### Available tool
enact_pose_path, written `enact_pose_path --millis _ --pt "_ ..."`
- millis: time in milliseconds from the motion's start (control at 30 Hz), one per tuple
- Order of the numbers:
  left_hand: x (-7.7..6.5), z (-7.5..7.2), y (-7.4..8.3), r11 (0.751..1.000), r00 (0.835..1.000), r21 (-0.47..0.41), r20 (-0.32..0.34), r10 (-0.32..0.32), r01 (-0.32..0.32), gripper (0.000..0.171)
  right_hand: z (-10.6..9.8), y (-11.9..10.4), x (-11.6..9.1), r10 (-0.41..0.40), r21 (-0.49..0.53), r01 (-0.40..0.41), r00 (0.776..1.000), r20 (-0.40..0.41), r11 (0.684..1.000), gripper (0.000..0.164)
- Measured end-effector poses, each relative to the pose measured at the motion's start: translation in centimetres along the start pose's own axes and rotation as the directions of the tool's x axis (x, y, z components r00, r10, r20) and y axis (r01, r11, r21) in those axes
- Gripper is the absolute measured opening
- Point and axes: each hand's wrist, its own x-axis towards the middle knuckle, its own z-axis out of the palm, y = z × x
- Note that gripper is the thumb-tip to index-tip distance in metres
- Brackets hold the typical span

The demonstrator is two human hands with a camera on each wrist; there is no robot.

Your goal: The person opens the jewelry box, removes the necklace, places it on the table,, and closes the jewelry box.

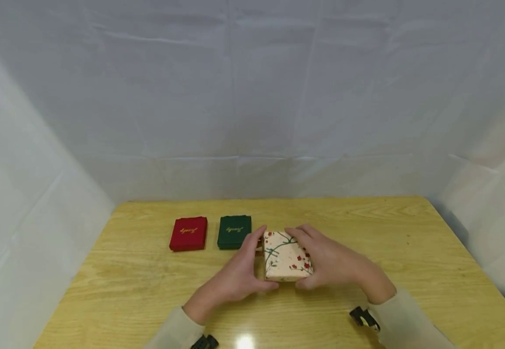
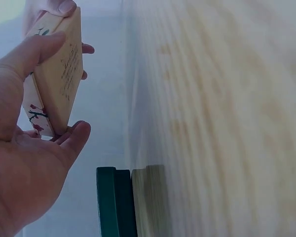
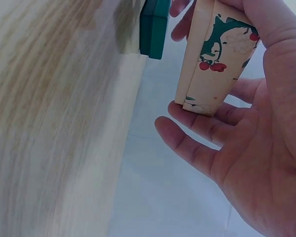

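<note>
So, where things stand: two of the three boxes look settled. The red box and the green box lie flat on the worktop, side by side with a gap between them, lids on, gold lettering facing up. Neither one's being touched, so I'd call that part sorted, at least for now.

The flowered box is the one in play. It's to the right of the green box and a bit nearer the person, and both wrist views show it held up off the worktop, with some small print on its underside. The left hand has it pinched from the left, thumb on the near edge, fingers round the far side, and the right hand is clamped on the other side much the same way.

Its lid is on too, and you can make out the seam running round the side in the wrist views. So imo what's left is this one: it isn't set down, and it hasn't been opened. No clue what's inside any of them, the lids hide it.
</note>
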Motion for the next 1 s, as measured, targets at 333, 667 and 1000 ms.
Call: enact_pose_path --millis 333,667,1000 --pt "-0.2 0.0 0.1 1.000 1.000 0.013 0.011 0.015 -0.015 0.126 0.6 0.2 -0.5 -0.004 0.017 0.004 1.000 -0.021 1.000 0.123" --pt "-0.5 0.0 0.1 0.999 1.000 0.033 0.012 0.018 -0.018 0.126 1.1 0.2 -0.8 -0.002 0.032 0.004 0.999 -0.039 0.999 0.121" --pt "-0.8 0.1 0.0 1.000 1.000 0.028 0.014 0.005 -0.005 0.127 1.3 0.2 -1.0 -0.005 0.045 0.007 0.999 -0.044 0.999 0.120"
